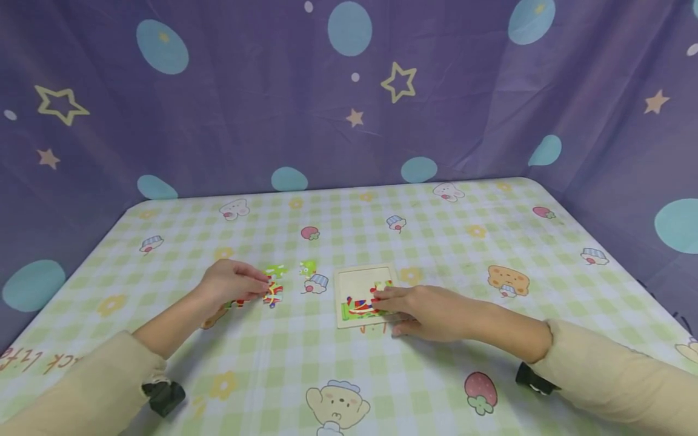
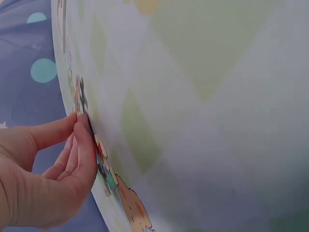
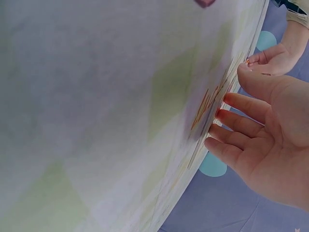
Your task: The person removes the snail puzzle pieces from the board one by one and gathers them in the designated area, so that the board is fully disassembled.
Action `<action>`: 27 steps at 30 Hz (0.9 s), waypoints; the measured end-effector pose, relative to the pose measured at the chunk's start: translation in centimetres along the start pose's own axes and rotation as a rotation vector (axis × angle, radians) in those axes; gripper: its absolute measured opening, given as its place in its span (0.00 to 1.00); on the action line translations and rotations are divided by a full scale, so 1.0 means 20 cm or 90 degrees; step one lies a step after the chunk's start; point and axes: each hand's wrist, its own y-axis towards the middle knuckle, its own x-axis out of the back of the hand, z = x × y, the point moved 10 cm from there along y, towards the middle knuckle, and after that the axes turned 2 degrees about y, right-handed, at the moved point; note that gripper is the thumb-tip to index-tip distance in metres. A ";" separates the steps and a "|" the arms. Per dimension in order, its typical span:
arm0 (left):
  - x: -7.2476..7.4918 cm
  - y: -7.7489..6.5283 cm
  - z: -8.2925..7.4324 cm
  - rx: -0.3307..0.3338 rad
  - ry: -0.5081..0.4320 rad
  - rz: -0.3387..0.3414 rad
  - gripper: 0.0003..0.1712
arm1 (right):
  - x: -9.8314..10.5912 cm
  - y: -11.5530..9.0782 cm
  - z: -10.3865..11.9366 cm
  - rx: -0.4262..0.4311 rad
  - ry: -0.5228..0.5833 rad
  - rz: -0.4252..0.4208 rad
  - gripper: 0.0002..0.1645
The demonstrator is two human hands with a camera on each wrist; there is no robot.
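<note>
Thumb and forefinger of my left hand pinch a jigsaw puzzle piece, patterned in red, white and green, low over the table. In the left wrist view that piece is seen edge-on at the fingertips. My right hand lies over the right side of a square wooden puzzle tray, its fairly straight fingers touching the pieces there. Fitted pieces in red, blue and green line the tray's lower part. The right wrist view has the tray edge-on beneath the fingers.
A green piece lies just beyond the left fingertips, and another green piece is to its right. More red pieces show partly under the left hand. A checked tablecloth covers the table; a purple curtain hangs behind.
</note>
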 end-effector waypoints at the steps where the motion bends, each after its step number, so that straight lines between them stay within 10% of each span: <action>1: 0.00 0.00 0.00 -0.001 0.006 -0.006 0.19 | 0.00 0.00 0.00 0.000 0.000 0.000 0.29; 27: 0.02 0.00 -0.05 -0.037 0.072 -0.025 0.15 | 0.00 0.00 0.00 0.002 0.001 0.000 0.28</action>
